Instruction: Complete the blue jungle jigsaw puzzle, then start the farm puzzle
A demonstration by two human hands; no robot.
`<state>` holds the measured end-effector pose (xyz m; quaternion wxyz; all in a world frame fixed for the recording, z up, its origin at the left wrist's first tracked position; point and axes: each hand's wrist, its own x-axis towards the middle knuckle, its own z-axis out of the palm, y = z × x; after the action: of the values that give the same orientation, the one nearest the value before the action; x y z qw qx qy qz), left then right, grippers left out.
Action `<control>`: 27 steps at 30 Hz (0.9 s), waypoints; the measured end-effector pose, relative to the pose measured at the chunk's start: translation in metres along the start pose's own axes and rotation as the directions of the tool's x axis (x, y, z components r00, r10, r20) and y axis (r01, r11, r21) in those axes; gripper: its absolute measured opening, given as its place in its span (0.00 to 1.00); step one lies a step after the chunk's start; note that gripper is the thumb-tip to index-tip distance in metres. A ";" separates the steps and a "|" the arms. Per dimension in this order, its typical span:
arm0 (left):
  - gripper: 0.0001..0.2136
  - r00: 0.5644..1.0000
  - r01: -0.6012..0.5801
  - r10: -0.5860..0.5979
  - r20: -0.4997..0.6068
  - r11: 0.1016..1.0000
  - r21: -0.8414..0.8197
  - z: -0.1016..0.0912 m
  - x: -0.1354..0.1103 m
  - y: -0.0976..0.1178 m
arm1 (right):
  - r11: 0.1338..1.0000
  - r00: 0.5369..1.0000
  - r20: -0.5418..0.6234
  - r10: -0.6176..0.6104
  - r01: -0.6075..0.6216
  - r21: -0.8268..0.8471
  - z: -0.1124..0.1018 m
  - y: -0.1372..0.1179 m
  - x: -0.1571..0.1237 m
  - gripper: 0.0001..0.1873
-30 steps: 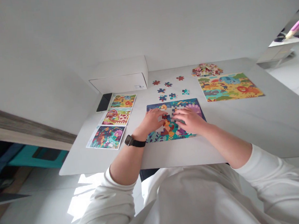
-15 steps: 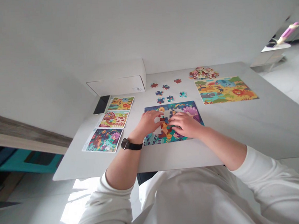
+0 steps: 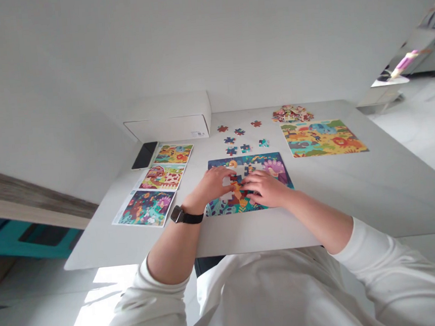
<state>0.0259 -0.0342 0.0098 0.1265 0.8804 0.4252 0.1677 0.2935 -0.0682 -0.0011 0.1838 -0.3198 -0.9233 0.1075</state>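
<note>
A partly filled jigsaw puzzle [image 3: 251,205] in dark blue, teal and purple lies near the table's front edge. Pale gaps show among its pieces. My left hand [image 3: 216,182], with a black watch on the wrist, rests over the puzzle's left side, thumb and fingers apart. From the right, my right hand [image 3: 267,188] reaches across the middle, fingers stretched and spread, tips down on the pieces. Between the two hands an orange-brown patch of the puzzle [image 3: 237,187] shows. Behind the board lie several loose puzzle pieces [image 3: 245,148].
Picture cards [image 3: 149,208] lie at left, with a phone [image 3: 144,155] behind them. A white box [image 3: 167,129] stands against the wall. At the back right are a heap of puzzle pieces [image 3: 292,113] and a yellow safari-animal puzzle [image 3: 324,138].
The whole view has shifted slightly, so the table sits a little lower in it. Both hands stay over the puzzle, with only small finger movement. The loose pieces keep their places.
</note>
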 end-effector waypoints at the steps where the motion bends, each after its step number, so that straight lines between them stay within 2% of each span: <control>1: 0.18 1.000 -0.002 0.002 -0.002 1.000 0.000 0.000 0.000 0.000 | 1.000 1.000 -0.008 0.002 -0.002 0.004 -0.001 0.000 0.000 0.15; 8: 0.17 1.000 -0.014 0.014 -0.015 1.000 0.002 0.002 0.002 -0.001 | 0.999 0.999 -0.015 -0.029 0.029 0.027 0.000 0.001 0.001 0.13; 11: 0.16 0.998 -0.017 0.016 -0.067 1.000 -0.010 0.002 0.002 -0.004 | 0.998 0.997 -0.065 -0.047 0.049 0.041 0.002 0.003 0.001 0.12; 16: 0.13 0.983 0.035 -0.041 -0.179 0.999 -0.036 0.000 0.003 -0.004 | 0.996 0.995 -0.058 -0.083 0.085 0.030 0.003 0.002 0.002 0.09; 22: 0.16 0.942 0.104 -0.136 -0.308 0.987 -0.119 -0.012 0.002 0.006 | 0.996 0.974 -0.223 -0.038 0.055 0.073 -0.005 0.002 0.002 0.11; 27: 0.16 0.910 0.149 -0.202 -0.363 0.974 -0.168 -0.014 0.002 0.007 | 0.996 0.947 -0.321 0.016 0.012 0.085 -0.017 0.012 0.000 0.12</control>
<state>0.0260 -0.0361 0.0258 0.1167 0.7790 0.5066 0.3505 0.3067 -0.0577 0.0102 0.3452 -0.3258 -0.8751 0.0939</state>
